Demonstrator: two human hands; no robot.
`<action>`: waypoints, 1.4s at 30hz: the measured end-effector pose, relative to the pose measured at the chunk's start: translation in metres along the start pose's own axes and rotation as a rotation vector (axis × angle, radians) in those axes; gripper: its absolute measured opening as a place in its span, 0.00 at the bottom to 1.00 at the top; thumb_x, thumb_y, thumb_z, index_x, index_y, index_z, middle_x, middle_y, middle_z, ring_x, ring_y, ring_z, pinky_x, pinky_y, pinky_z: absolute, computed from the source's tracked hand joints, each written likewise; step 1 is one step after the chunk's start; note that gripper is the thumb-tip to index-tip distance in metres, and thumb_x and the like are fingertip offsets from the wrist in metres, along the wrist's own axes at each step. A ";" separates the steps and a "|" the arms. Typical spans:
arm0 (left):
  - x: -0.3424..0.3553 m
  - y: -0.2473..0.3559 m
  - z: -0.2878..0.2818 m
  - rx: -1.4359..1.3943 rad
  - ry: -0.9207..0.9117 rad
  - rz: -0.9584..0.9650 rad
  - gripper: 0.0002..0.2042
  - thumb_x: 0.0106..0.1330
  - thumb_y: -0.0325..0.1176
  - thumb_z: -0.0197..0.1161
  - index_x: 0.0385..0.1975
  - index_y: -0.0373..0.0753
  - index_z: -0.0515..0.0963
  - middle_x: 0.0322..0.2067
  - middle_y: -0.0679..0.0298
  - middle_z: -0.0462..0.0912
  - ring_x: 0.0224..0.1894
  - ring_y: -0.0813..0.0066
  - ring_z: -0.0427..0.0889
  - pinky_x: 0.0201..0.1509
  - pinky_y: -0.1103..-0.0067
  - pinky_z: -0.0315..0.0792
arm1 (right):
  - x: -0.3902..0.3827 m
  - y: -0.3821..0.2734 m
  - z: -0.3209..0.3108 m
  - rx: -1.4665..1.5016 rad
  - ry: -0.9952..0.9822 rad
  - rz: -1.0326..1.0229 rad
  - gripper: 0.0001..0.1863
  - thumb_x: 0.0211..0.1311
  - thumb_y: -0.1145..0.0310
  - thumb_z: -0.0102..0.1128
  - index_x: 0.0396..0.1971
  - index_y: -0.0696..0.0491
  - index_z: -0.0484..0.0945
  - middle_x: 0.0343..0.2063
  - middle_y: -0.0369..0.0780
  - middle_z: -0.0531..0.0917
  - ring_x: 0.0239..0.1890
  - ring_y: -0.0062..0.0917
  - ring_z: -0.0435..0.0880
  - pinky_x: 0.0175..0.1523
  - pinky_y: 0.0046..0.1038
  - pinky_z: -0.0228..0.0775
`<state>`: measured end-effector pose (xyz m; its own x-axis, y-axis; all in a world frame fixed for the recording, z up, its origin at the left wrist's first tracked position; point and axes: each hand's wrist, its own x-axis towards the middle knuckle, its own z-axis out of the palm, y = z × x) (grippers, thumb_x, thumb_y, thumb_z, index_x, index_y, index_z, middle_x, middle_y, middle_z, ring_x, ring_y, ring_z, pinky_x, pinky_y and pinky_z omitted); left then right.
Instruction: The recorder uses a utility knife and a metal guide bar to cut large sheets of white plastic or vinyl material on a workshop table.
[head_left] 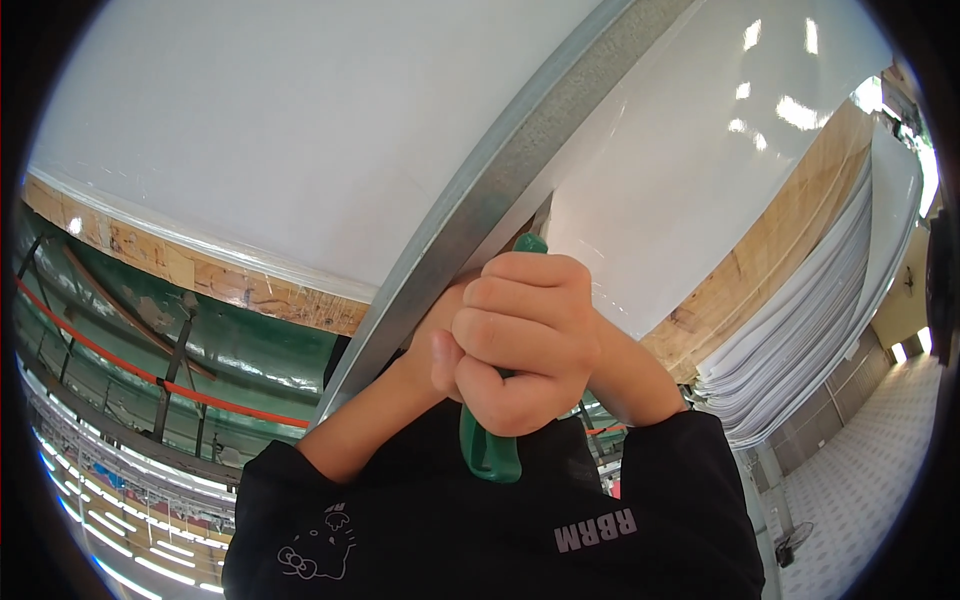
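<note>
My right hand is closed in a fist round the green handle of a hand tool, in the middle of the view. The handle's rounded end shows below the fist, and its other end pokes out above. A narrow grey piece stands just beyond that upper end; whether it belongs to the tool I cannot tell. My left hand is behind the right fist, close to a long grey metal bar. Its fingers are mostly hidden, so I cannot see what they hold. The bar slants up to the right between two glossy white surfaces.
A large white panel with a wooden edge fills the upper left. Right of the bar lies another glossy white surface over wood. Stacked white sheets curve down at the far right. Below left runs an orange rail.
</note>
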<state>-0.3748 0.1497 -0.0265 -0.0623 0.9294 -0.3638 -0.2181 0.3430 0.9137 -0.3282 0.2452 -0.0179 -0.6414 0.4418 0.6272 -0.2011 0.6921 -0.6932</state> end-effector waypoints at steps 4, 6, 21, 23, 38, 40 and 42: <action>0.008 0.012 -0.004 -0.007 -0.006 -0.037 0.12 0.60 0.39 0.43 0.32 0.40 0.72 0.26 0.63 0.76 0.31 0.72 0.77 0.37 0.75 0.71 | 0.005 0.004 -0.005 -0.053 0.034 0.007 0.14 0.30 0.86 0.52 0.18 0.54 0.60 0.14 0.34 0.64 0.11 0.21 0.60 0.15 0.19 0.49; 0.004 -0.005 -0.011 -0.077 -0.032 -0.024 0.11 0.61 0.38 0.46 0.32 0.38 0.73 0.26 0.61 0.76 0.31 0.69 0.77 0.37 0.74 0.71 | 0.011 0.009 -0.010 -0.094 0.008 0.003 0.15 0.31 0.87 0.52 0.18 0.54 0.59 0.14 0.35 0.65 0.11 0.22 0.61 0.15 0.20 0.51; 0.010 -0.005 -0.008 0.174 -0.018 0.197 0.04 0.55 0.26 0.60 0.28 0.32 0.75 0.24 0.55 0.73 0.25 0.57 0.73 0.29 0.70 0.66 | 0.034 0.063 -0.033 -0.216 0.186 -0.055 0.13 0.22 0.81 0.54 0.13 0.51 0.62 0.11 0.32 0.59 0.09 0.19 0.56 0.15 0.18 0.45; 0.011 -0.003 -0.010 0.171 -0.043 0.218 0.05 0.57 0.28 0.60 0.26 0.33 0.75 0.21 0.57 0.73 0.24 0.59 0.72 0.27 0.70 0.65 | 0.040 0.071 -0.038 -0.252 0.213 -0.079 0.13 0.22 0.81 0.54 0.13 0.51 0.62 0.11 0.32 0.59 0.09 0.19 0.56 0.15 0.18 0.44; 0.011 -0.007 -0.007 0.323 0.006 0.340 0.05 0.53 0.27 0.65 0.20 0.34 0.77 0.14 0.61 0.71 0.14 0.67 0.69 0.17 0.75 0.62 | 0.066 0.120 -0.092 -0.336 -0.006 -0.158 0.13 0.29 0.85 0.52 0.14 0.54 0.60 0.10 0.34 0.63 0.08 0.23 0.61 0.15 0.19 0.56; 0.012 -0.007 -0.006 0.345 0.009 0.351 0.05 0.52 0.27 0.65 0.20 0.34 0.77 0.14 0.62 0.70 0.14 0.67 0.69 0.17 0.76 0.62 | 0.073 0.137 -0.099 -0.339 0.028 -0.176 0.12 0.28 0.81 0.55 0.13 0.52 0.62 0.10 0.33 0.62 0.09 0.21 0.60 0.15 0.19 0.52; 0.013 -0.007 -0.004 0.357 0.031 0.363 0.06 0.51 0.27 0.66 0.19 0.34 0.76 0.13 0.62 0.69 0.13 0.67 0.68 0.16 0.76 0.61 | 0.078 0.146 -0.104 -0.344 0.061 -0.194 0.11 0.27 0.77 0.57 0.12 0.50 0.64 0.11 0.32 0.60 0.10 0.19 0.59 0.15 0.18 0.48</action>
<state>-0.3782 0.1583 -0.0386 -0.1020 0.9947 -0.0120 0.1687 0.0292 0.9852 -0.3306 0.4399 -0.0336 -0.5690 0.3099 0.7617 -0.0478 0.9123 -0.4068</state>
